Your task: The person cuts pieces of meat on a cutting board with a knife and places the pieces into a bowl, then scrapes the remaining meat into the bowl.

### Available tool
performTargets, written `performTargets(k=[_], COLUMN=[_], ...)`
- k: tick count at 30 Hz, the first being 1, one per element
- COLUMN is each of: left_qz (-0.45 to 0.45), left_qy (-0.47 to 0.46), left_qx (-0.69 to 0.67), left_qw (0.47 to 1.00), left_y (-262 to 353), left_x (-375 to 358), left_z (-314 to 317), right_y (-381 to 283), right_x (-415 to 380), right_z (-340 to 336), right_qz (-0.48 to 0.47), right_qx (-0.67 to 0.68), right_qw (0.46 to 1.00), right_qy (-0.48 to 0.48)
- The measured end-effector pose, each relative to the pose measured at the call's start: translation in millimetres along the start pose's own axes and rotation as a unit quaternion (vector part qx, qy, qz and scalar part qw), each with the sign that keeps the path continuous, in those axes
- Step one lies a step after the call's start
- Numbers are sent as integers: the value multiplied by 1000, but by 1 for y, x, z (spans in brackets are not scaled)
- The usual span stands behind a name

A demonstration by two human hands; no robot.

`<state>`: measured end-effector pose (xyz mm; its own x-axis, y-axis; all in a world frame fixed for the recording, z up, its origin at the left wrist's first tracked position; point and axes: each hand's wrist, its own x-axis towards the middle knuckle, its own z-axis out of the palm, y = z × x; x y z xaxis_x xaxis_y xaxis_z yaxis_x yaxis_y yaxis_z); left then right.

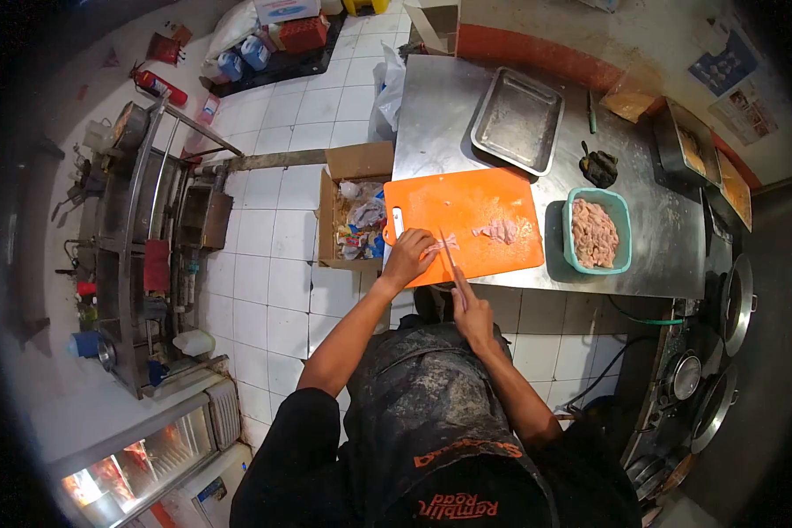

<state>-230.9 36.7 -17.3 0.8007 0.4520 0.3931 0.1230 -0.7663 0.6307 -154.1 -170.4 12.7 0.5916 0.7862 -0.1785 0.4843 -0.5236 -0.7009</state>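
Observation:
My right hand (pixel 473 319) grips a kitchen knife (pixel 455 267) by its handle, and the blade points away from me over the orange cutting board (pixel 418 198). Just left of the blade, the curled fingers of my left hand (pixel 408 255) press on a piece of pale pink raw meat (pixel 449 241), partly hidden by the fingertips. Right of the knife lies a small heap of cut raw meat (pixel 502 231). Beside the board stands a turquoise tub (pixel 626 251) full of raw meat strips (pixel 595 236).
The steel table (pixel 440 97) carries a metal tray (pixel 519 121), a dark crumpled item (pixel 598 165), a green-handled tool (pixel 591 114) and metal pans (pixel 678 145). An open cardboard box (pixel 361 158) of rubbish sits left of the board. Stove pans (pixel 685 377) stand at the right.

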Motion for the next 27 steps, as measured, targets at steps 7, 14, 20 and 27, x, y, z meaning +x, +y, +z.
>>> performTargets(k=[7,14,20,27], left_qz=[-9,-4,-36,9], left_qy=[21,-8,10,11], left_qx=[-1,-12,-40,2], left_qw=[1000,1000,998,1000], left_y=[7,5,10,3], left_x=[1,2,-2,1], left_z=[5,7,11,8], right_y=[-2,-2,1,-3], right_x=[-9,27,-14,12], right_z=[4,25,15,17], right_qz=[-5,-11,-2,-19], right_qx=[-50,-79,-62,-133], right_qw=[999,997,998,991], right_qy=[-20,9,-14,-5])
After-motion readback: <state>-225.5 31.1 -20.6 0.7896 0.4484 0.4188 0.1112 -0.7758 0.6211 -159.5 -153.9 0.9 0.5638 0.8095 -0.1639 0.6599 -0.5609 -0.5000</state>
